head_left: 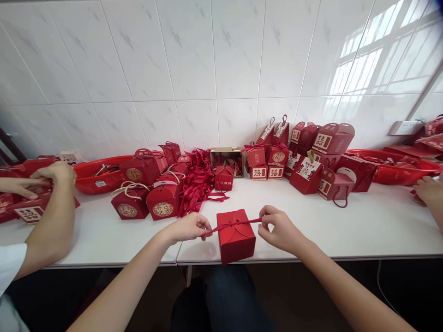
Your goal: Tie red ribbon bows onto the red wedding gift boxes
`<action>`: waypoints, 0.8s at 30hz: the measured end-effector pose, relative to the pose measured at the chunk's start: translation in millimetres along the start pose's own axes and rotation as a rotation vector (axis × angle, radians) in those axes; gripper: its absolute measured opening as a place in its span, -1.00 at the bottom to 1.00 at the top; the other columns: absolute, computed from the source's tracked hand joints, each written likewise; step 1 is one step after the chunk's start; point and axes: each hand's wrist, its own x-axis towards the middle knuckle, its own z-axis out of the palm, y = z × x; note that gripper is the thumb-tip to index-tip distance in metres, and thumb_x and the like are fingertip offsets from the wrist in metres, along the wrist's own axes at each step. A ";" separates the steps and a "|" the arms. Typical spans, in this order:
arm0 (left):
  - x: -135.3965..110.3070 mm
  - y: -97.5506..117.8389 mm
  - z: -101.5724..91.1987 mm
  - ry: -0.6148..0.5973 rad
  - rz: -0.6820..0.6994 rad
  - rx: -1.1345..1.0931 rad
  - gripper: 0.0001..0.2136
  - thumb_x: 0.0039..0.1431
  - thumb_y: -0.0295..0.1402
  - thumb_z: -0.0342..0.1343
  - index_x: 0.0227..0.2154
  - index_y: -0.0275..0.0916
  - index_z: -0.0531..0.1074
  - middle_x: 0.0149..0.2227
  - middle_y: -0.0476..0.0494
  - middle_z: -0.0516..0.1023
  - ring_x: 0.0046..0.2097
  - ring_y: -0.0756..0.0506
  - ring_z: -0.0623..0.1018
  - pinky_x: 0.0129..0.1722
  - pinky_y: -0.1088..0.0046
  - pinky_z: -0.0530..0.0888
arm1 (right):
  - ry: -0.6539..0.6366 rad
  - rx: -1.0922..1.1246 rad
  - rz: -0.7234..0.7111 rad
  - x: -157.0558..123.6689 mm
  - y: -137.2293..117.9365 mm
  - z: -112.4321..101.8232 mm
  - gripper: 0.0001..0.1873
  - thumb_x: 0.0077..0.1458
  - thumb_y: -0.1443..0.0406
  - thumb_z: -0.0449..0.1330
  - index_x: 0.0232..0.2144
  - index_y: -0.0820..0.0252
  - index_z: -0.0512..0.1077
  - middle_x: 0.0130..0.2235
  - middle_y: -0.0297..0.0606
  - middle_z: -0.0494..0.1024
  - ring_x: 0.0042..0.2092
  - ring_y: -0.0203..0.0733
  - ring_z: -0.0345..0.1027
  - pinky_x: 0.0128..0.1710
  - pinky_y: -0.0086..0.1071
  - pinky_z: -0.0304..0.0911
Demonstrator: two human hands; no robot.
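Observation:
A red gift box stands on the white table near its front edge, its curved top flaps folded shut. Across the top runs a red ribbon, passing through the middle of the flaps and stretched out to both sides. My left hand pinches one ribbon end, left of the box. On the other side, my right hand pinches the opposite end, a little higher. Neither hand touches the box itself. Behind it lies a heap of loose red ribbons, beside a small red box.
Finished-looking red boxes cluster at left, and more boxes are stacked at right against the tiled wall. Red basins stand at both sides. A co-worker's arms work at far left; another person's hand shows at far right.

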 end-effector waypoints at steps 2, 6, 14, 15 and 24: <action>-3.9 12.6 -3.9 -0.179 0.034 -0.021 -0.89 -0.19 -0.31 0.26 -0.59 -0.24 0.55 -0.61 -0.06 0.46 -0.55 0.00 0.32 -0.58 0.51 0.13 | 0.199 -0.094 -0.068 1.6 -4.3 6.6 -0.71 0.02 0.37 0.13 -0.70 0.14 0.31 -0.38 -0.16 0.40 -0.32 -0.10 0.31 -0.36 -0.22 0.27; -13.6 35.6 9.2 -0.274 0.155 -0.237 -0.72 -0.05 -0.12 0.24 -0.41 -0.25 0.61 -0.65 0.04 0.30 -0.61 0.09 0.10 -0.63 0.54 0.01 | 0.439 0.055 -0.043 11.6 -17.6 13.1 -0.68 0.06 0.22 0.23 -0.69 0.15 0.40 -0.45 -0.23 0.38 -0.46 -0.23 0.27 -0.46 -0.31 0.25; -14.1 40.6 54.5 0.264 0.329 -0.234 -0.76 0.16 -0.25 0.07 -0.25 -0.19 0.60 -0.46 -0.05 0.40 -0.40 -0.01 0.39 -0.35 0.48 0.39 | 0.155 0.359 0.089 17.4 -46.0 8.0 -0.61 -0.05 0.01 0.31 -0.66 0.18 0.53 -0.45 -0.25 0.41 -0.48 -0.32 0.22 -0.51 -0.40 0.17; -12.9 38.4 58.1 0.344 0.389 -0.131 -0.77 0.17 -0.32 0.04 -0.24 -0.16 0.60 -0.39 -0.08 0.43 -0.32 -0.04 0.43 -0.28 0.45 0.41 | 0.133 0.348 0.093 17.6 -47.6 9.6 -0.62 -0.05 0.01 0.31 -0.64 0.18 0.55 -0.45 -0.25 0.42 -0.48 -0.31 0.21 -0.49 -0.40 0.18; -9.1 21.3 77.5 0.674 0.698 0.396 -0.66 0.16 -0.59 -0.05 -0.13 -0.20 0.54 -0.02 -0.22 0.34 -0.35 0.01 0.42 -0.30 0.40 0.46 | -0.031 0.370 0.286 28.0 -52.6 13.9 -0.83 -0.07 0.25 0.27 -0.62 0.19 0.51 -0.39 -0.29 0.45 -0.43 -0.30 0.28 -0.41 -0.40 0.24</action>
